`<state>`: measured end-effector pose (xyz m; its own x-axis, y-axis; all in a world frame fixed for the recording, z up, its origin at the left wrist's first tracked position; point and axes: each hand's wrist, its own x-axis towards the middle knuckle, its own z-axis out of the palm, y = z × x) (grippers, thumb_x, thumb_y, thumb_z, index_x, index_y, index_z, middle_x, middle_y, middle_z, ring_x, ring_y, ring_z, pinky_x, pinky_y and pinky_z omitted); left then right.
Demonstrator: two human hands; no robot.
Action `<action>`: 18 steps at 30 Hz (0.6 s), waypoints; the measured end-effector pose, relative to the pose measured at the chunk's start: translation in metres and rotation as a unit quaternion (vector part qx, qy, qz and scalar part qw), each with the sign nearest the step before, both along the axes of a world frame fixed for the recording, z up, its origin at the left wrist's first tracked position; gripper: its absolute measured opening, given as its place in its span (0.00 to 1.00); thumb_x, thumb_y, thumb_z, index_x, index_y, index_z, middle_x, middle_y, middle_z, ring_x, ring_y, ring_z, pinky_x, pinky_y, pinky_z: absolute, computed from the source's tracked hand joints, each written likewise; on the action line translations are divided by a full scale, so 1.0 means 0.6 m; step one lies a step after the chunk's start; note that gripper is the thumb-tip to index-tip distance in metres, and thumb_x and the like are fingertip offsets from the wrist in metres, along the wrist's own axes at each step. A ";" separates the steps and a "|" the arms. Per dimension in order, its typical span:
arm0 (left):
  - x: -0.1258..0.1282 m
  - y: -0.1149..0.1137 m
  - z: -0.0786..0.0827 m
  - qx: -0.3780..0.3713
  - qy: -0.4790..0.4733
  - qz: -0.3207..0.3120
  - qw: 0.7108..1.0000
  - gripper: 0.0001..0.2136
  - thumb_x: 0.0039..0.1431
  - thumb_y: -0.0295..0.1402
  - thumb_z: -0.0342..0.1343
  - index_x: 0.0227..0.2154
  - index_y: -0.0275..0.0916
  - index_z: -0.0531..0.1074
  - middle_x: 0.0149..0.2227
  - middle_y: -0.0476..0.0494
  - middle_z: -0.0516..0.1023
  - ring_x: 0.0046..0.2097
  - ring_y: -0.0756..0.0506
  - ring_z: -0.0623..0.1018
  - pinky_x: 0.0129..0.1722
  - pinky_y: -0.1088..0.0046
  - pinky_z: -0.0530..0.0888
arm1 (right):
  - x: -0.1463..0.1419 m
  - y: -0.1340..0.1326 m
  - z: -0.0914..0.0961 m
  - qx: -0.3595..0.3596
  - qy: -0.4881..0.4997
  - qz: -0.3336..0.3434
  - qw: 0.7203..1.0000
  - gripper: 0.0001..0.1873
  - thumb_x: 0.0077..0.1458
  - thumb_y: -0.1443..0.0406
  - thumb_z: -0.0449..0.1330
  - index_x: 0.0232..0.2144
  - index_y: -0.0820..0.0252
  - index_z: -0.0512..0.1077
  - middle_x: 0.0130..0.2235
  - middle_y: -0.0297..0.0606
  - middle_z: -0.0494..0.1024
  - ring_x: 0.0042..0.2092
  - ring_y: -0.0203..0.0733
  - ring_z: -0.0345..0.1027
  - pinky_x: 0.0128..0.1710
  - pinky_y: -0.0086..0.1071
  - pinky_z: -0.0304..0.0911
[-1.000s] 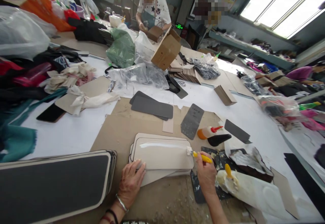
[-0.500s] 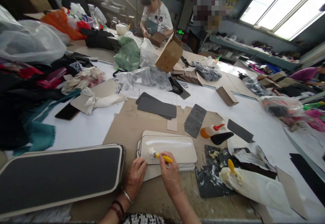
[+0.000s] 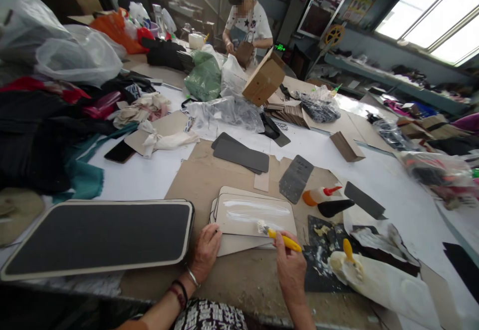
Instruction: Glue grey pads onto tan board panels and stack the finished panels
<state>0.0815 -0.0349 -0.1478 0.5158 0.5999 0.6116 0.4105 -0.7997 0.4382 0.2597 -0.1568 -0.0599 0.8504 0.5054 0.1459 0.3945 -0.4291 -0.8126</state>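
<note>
My right hand [image 3: 292,267] grips a yellow-handled brush [image 3: 286,240], its bristles clotted with whitish paste and resting on the beige board [image 3: 237,225]. Wet white streaks [image 3: 258,209] run across the upper part of that board, which tops a small uneven stack. At the stack's lower left corner, the curled fingers of my left hand [image 3: 205,251] hold the board's edge. To the left lies a pile of larger dark grey panels [image 3: 101,237] with pale borders. On the right, a second yellow handle [image 3: 348,250] sticks up from a paste-covered whitish container [image 3: 389,277] lying on its side.
An orange-filled squeeze bottle [image 3: 314,196] with a red tip lies beside a black cone-shaped object [image 3: 335,207]. Dark grey pieces [image 3: 241,154] sit beyond the stack. Plastic bags [image 3: 224,113], cloth and a cardboard box [image 3: 264,78] crowd the back. A co-worker [image 3: 249,25] handles a brown item across the table.
My right hand has drawn the brush rightward and toward the board's lower right. The white streaks have spread into several wider strokes. My left hand stays at the corner; the view has shifted slightly.
</note>
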 end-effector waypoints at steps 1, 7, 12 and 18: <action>-0.002 -0.001 -0.001 -0.001 -0.001 0.001 1.000 0.10 0.56 0.23 0.46 0.37 0.37 0.70 0.40 0.41 0.72 0.46 0.45 0.70 0.45 0.67 0.73 | -0.019 0.017 0.000 0.020 0.032 0.024 0.999 0.21 0.51 0.49 0.51 0.33 0.61 0.68 0.32 0.40 0.73 0.32 0.41 0.68 0.35 0.34 0.63; -0.006 0.003 -0.017 0.009 0.000 -0.002 1.000 0.14 0.56 0.23 0.45 0.44 0.39 0.68 0.40 0.41 0.72 0.46 0.45 0.71 0.43 0.65 0.74 | -0.102 0.100 -0.016 0.107 0.098 0.161 0.976 0.13 0.54 0.57 0.52 0.32 0.60 0.69 0.33 0.38 0.72 0.35 0.38 0.67 0.35 0.31 0.64; -0.006 0.006 -0.015 0.031 0.018 -0.002 0.999 0.14 0.56 0.21 0.45 0.43 0.38 0.68 0.40 0.41 0.73 0.47 0.45 0.70 0.44 0.66 0.73 | -0.091 0.093 -0.028 0.098 0.071 0.153 0.981 0.13 0.53 0.57 0.52 0.31 0.60 0.69 0.33 0.40 0.72 0.36 0.39 0.67 0.36 0.31 0.63; -0.008 0.007 -0.003 0.034 0.031 -0.007 0.999 0.13 0.56 0.21 0.45 0.42 0.38 0.69 0.40 0.43 0.73 0.46 0.47 0.70 0.44 0.69 0.73 | 0.022 -0.003 -0.034 0.016 0.016 0.003 1.000 0.20 0.50 0.50 0.52 0.32 0.62 0.68 0.33 0.41 0.73 0.35 0.42 0.68 0.37 0.35 0.62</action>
